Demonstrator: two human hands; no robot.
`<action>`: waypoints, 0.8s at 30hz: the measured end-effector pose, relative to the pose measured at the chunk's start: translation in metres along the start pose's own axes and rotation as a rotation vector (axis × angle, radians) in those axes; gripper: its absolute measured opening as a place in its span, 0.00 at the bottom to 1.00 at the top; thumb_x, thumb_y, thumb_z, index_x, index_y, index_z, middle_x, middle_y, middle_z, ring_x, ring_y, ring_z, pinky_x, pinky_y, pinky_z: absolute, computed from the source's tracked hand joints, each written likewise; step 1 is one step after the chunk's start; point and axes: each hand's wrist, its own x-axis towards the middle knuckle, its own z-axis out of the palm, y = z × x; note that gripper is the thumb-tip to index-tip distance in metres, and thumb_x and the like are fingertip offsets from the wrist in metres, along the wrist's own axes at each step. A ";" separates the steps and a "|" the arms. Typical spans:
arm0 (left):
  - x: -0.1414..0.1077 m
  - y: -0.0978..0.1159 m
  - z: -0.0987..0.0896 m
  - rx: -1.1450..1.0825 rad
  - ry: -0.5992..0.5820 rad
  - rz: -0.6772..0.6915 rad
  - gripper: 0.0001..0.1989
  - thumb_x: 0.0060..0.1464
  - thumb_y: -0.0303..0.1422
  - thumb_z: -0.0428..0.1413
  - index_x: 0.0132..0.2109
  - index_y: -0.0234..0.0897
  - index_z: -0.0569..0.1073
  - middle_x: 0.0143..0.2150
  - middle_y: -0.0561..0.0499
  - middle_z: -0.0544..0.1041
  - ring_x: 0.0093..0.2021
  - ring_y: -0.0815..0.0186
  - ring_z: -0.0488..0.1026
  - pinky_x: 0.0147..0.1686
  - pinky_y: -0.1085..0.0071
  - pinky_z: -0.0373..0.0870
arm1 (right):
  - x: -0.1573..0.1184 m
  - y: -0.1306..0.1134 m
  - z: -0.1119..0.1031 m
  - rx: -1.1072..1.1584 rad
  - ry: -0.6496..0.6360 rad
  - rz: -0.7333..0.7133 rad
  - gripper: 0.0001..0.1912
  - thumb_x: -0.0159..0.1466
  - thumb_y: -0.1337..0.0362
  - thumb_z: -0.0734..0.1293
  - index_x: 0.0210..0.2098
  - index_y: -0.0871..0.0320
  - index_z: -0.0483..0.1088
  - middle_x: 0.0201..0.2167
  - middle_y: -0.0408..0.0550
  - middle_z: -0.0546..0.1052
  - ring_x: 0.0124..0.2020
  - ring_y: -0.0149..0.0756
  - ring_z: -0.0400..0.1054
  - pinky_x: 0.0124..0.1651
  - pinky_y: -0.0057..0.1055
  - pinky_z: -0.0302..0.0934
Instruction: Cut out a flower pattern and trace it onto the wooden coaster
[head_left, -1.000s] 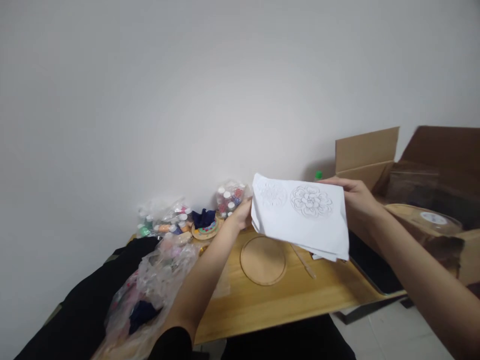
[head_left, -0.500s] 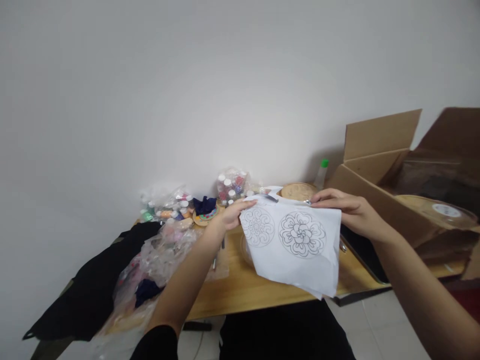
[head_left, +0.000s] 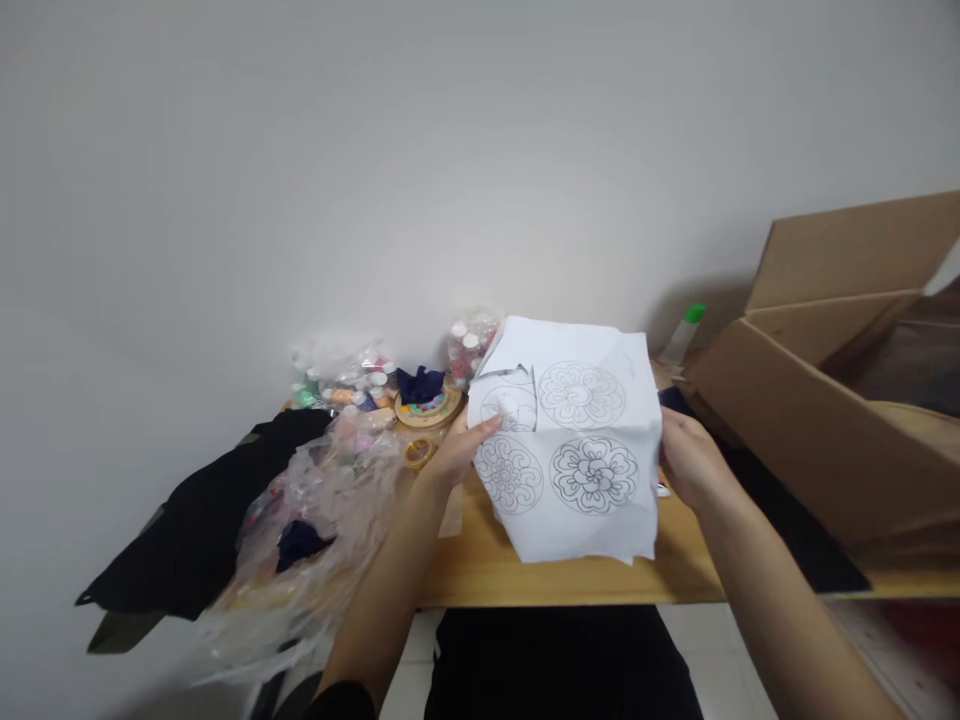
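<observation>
Hands [head_left: 459, 450] [head_left: 686, 455] pinching opposite edges of patterned sheets [head_left: 577, 535]; judged light, limp, easily creased or torn; side-edge grip suits.

No txt legible

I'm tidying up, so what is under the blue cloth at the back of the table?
The blue cloth rests on a round wooden board with a colourful pattern, whose front and right side show. What the cloth covers cannot be seen.
</observation>
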 end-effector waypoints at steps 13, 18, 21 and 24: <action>0.014 -0.018 -0.013 0.044 0.099 -0.068 0.31 0.35 0.39 0.71 0.49 0.37 0.75 0.44 0.47 0.81 0.42 0.61 0.77 0.44 0.66 0.72 | 0.030 0.025 0.028 0.069 -0.214 0.036 0.30 0.45 0.49 0.77 0.43 0.58 0.75 0.41 0.53 0.80 0.37 0.42 0.76 0.35 0.34 0.71; 0.011 -0.026 -0.017 0.084 0.120 -0.153 0.30 0.35 0.38 0.70 0.48 0.37 0.76 0.43 0.48 0.81 0.41 0.60 0.77 0.43 0.65 0.72 | 0.030 0.030 0.027 -0.012 -0.183 -0.062 0.26 0.49 0.52 0.75 0.44 0.60 0.75 0.43 0.55 0.79 0.40 0.43 0.76 0.37 0.36 0.72; 0.008 -0.029 -0.020 0.119 0.161 -0.191 0.28 0.33 0.38 0.70 0.45 0.36 0.77 0.41 0.49 0.81 0.41 0.58 0.78 0.41 0.66 0.73 | 0.032 0.034 0.027 -0.062 -0.144 -0.071 0.24 0.50 0.54 0.75 0.43 0.59 0.75 0.43 0.54 0.79 0.40 0.43 0.76 0.38 0.37 0.72; 0.005 -0.031 -0.021 0.125 0.199 -0.218 0.26 0.33 0.38 0.69 0.44 0.37 0.77 0.40 0.49 0.82 0.42 0.56 0.78 0.41 0.65 0.73 | 0.034 0.038 0.028 -0.062 -0.153 -0.065 0.22 0.50 0.56 0.74 0.42 0.59 0.75 0.41 0.52 0.80 0.39 0.42 0.75 0.39 0.39 0.73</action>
